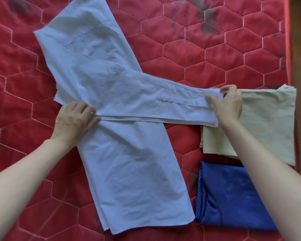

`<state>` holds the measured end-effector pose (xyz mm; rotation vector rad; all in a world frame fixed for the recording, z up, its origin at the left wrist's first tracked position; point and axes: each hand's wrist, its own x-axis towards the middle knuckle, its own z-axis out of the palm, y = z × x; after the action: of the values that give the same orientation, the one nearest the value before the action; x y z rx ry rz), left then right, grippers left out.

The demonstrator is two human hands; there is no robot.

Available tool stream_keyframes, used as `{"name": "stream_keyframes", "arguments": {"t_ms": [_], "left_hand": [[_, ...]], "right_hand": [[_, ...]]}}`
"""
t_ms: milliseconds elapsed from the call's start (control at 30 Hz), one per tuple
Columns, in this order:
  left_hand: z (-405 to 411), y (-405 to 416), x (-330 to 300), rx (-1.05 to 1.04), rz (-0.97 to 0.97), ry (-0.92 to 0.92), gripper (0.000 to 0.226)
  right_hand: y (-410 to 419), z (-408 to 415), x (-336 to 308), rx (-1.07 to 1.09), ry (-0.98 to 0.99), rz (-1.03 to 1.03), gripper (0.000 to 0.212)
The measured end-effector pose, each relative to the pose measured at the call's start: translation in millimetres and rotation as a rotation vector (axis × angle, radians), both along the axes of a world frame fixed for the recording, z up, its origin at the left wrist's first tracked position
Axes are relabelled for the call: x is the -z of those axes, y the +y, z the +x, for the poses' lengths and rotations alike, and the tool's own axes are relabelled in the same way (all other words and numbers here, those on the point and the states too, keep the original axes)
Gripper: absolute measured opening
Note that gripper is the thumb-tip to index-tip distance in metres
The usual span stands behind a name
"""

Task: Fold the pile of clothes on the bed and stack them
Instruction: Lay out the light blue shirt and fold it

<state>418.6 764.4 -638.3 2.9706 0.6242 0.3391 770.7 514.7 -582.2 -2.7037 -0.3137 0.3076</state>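
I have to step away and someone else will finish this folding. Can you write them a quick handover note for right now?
Left hand: pinches the white shirt at the sleeve's fold.
Right hand: grips the sleeve cuff, stretched across over the beige garment's edge.
Shirt lies lengthwise on the red mattress, sides apparently folded in.
Done: beige garment and blue garment folded, side by side on the right, not stacked.
Left: fold the sleeves in, fold the shirt up, stack all three.

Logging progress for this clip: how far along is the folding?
Done: beige garment and blue garment lie folded, side by side. In hand: white shirt, left hand pinching the sleeve fold, right hand holding the cuff. Left: finishing it, stacking all three.
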Motion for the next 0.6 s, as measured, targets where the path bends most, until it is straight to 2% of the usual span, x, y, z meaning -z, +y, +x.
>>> {"name": "stream_keyframes", "arguments": {"t_ms": [67, 133, 200, 333, 400, 433, 500, 567, 600], "left_hand": [[0.9, -0.6, -0.2, 0.002, -0.013, 0.013, 0.032], [-0.4, 0.2, -0.1, 0.017, -0.009, 0.015, 0.031], [-0.8, 0.1, -1.1, 0.031, -0.017, 0.013, 0.029], [-1.1, -5.0, -6.4, 0.054, -0.056, -0.021, 0.024], [-5.3, -4.5, -7.6, -0.005, -0.064, -0.01, 0.03], [-8.5, -2.8, -7.4, -0.06, -0.07, 0.0, 0.034], [-15.6, 1.6, -7.1, -0.176, -0.097, 0.013, 0.039], [-19.8, 6.4, -8.9, -0.256, -0.14, 0.012, 0.041], [-21.0, 9.0, -10.9, -0.281, -0.161, 0.006, 0.044]], "right_hand": [[-4.1, -7.6, 1.1, 0.084, 0.095, 0.029, 0.058], [-11.2, -12.2, 6.3, 0.091, 0.143, 0.044, 0.048], [-17.7, -12.8, 9.3, 0.06, 0.106, 0.096, 0.033], [-17.6, -6.9, 8.3, 0.122, 0.048, 0.252, 0.028], [-12.7, -3.3, 8.6, 0.131, 0.055, 0.282, 0.025], [-10.0, -2.5, 8.5, 0.122, 0.055, 0.274, 0.027], [-4.2, -4.2, 7.4, 0.104, 0.031, 0.212, 0.044], [2.0, -10.0, 4.0, 0.033, -0.1, 0.086, 0.061], [6.0, -15.9, 2.1, -0.052, -0.204, 0.03, 0.063]]}}
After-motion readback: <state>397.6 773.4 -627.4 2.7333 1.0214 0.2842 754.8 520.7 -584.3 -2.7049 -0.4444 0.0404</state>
